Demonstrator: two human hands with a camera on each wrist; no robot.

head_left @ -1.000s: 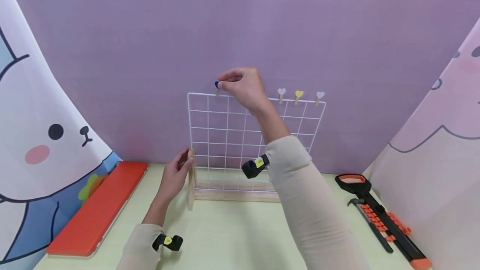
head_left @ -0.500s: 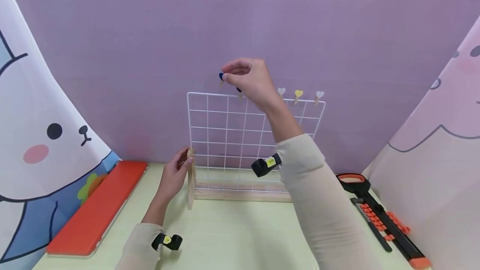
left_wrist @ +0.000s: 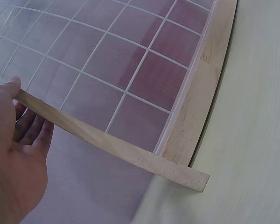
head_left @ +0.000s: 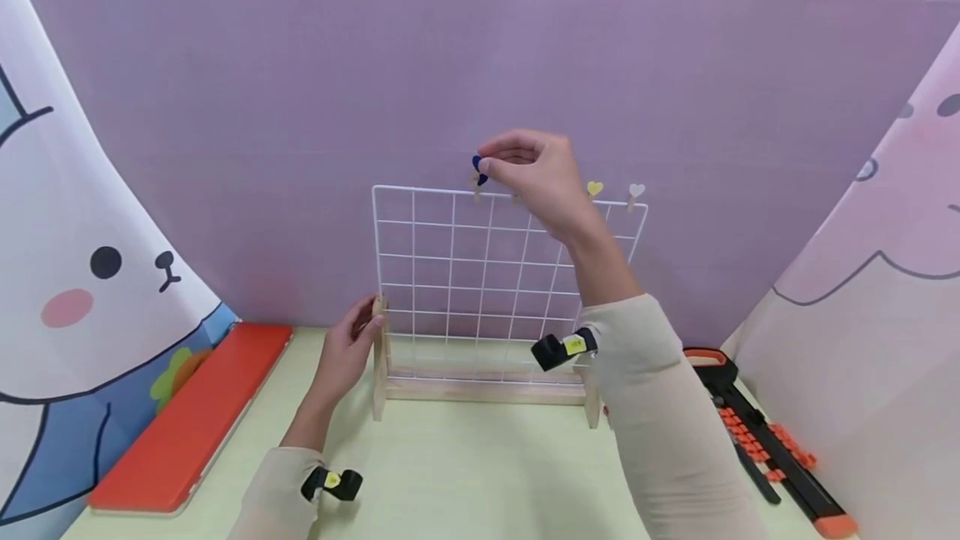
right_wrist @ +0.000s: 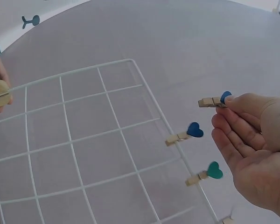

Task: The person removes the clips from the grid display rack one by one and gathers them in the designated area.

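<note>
Lilac fabric backs a pale green tabletop (head_left: pixel 465 473) on which a white wire grid panel in a light wooden stand (head_left: pixel 480 273) stands upright. Just above the panel's top wire, the right hand (head_left: pixel 536 173) pinches a small wooden clothespin with a dark blue heart (right_wrist: pixel 215 101) between thumb and fingertips, the remaining fingers loosely curved; in the wrist view the pin is clear of the wire. Two further pins are clipped to that wire, one with a blue heart (right_wrist: pixel 185 133) and one with a teal heart (right_wrist: pixel 206 173); farther right along it sit a yellow-heart pin (head_left: pixel 594 189) and a white-heart pin (head_left: pixel 636 191). The left hand (head_left: pixel 348 348) grips the stand's left wooden upright (left_wrist: pixel 102 140), thumb on top and fingers curled behind it. A flat red-orange tray (head_left: pixel 191 419) lies at the left edge of the table, and a black-and-orange hand tool (head_left: pixel 765 440) lies at the right.
</note>
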